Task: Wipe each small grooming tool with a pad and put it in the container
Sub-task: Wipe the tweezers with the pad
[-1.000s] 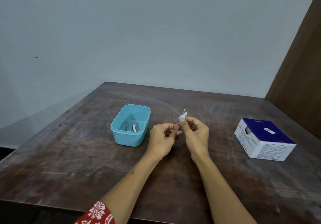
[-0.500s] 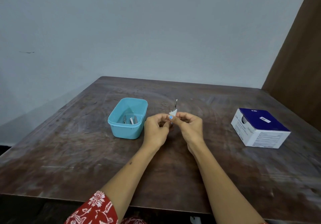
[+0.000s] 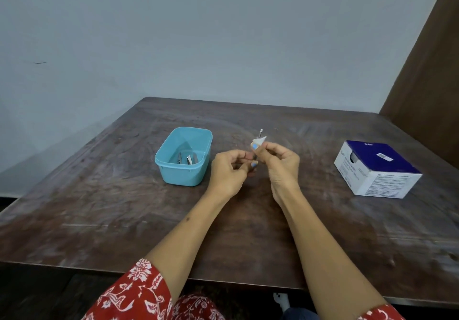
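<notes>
Only "BD" legible, in white on the dark blue top of the cardboard box [image 3: 377, 169]; smaller side print too blurred to read.

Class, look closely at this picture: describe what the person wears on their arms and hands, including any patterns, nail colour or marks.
Both forearms are bare. A red sleeve with a white floral print covers the left upper arm; a matching red edge shows at the right elbow. Light blue polish shows on nails of the left hand and right hand. No rings, watch or bracelets are visible.

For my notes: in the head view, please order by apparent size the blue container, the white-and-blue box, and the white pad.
1. white-and-blue box, slightly larger
2. blue container
3. white pad, pinched by the right hand
</notes>
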The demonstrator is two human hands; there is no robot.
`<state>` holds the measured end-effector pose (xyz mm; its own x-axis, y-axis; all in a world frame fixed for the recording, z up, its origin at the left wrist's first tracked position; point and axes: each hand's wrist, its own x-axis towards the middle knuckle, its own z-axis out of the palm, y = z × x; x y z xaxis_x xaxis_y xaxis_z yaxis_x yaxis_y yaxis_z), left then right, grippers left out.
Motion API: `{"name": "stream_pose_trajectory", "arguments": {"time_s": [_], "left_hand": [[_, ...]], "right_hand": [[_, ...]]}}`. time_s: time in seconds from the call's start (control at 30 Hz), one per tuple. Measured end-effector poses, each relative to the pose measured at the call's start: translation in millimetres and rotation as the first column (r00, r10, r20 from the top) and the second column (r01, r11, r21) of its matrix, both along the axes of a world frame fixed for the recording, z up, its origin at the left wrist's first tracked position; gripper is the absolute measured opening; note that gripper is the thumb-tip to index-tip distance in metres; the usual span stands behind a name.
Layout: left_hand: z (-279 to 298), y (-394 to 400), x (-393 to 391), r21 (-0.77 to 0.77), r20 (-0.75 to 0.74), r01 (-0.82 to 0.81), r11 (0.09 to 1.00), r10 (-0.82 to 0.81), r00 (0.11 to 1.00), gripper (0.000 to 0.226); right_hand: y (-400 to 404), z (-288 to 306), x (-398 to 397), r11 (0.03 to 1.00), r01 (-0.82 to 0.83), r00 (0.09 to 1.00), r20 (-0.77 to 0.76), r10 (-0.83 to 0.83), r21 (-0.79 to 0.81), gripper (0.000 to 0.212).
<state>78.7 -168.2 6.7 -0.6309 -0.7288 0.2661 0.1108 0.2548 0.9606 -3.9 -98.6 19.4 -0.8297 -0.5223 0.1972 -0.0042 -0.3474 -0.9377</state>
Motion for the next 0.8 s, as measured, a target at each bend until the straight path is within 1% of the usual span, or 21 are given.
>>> {"name": "stream_pose_trajectory", "arguments": {"time_s": [0.03,0.1,0.17,0.23,0.37,0.5,0.57,0.67,0.73,0.8], "left_hand": [[0.0,1.5,-0.5,0.0,-0.003,0.008,1.0,-0.008,1.0,0.015],[0.2,2.2,-0.5,-0.007,-0.009,0.002,1.0,-0.002,1.0,0.02],[1.1,0.4,0.8,-0.025,-0.02,-0.022,0.999,0.022,1.0,0.025],[1.3,-0.7,1.2,-0.031,-0.029,-0.039,0.999,0.038,0.999,0.028],[-0.5,0.2,-0.8,-0.044,-0.035,-0.034,0.998,0.032,0.999,0.017],[-1.8,-4.4,0.9,-0.044,-0.025,-0.014,0.999,0.013,1.0,0.017],[-2.6,-5.0,0.9,-0.03,0.01,0.0,1.0,0.001,1.0,0.014],[-5.2,-2.8,-1.3,-0.051,0.071,0.022,0.998,-0.018,0.997,0.011],[-5.3,-1.9,-1.5,-0.066,0.072,0.006,0.998,-0.001,0.997,0.012],[-4.6,-3.6,-0.6,-0.079,0.039,-0.036,0.996,0.04,0.998,0.015]], "right_hand": [[0.6,0.2,-1.3,1.0,0.013,1.0,0.016,-0.012,-0.022,0.015],[1.0,-0.3,-1.3,1.0,-0.019,0.999,0.035,0.02,-0.022,0.016],[1.2,-1.5,1.3,0.996,-0.09,0.996,0.012,0.09,0.018,0.01],[0.9,-2.0,3.0,0.994,-0.102,0.995,-0.015,0.103,0.036,0.005],[0.8,-1.4,1.1,0.999,-0.051,0.999,-0.01,0.051,-0.01,0.005],[1.3,-1.1,3.6,0.997,-0.074,0.997,-0.013,0.074,0.012,0.004],[1.6,1.0,2.8,0.999,-0.029,1.0,-0.002,0.029,-0.016,0.004],[2.8,3.8,-2.9,0.994,0.055,0.998,0.037,-0.052,-0.09,0.004],[3.0,3.5,-3.9,0.996,0.038,0.999,0.025,-0.036,-0.075,0.005],[2.9,1.7,-0.3,0.999,-0.034,0.999,-0.037,0.034,0.001,0.009]]}}
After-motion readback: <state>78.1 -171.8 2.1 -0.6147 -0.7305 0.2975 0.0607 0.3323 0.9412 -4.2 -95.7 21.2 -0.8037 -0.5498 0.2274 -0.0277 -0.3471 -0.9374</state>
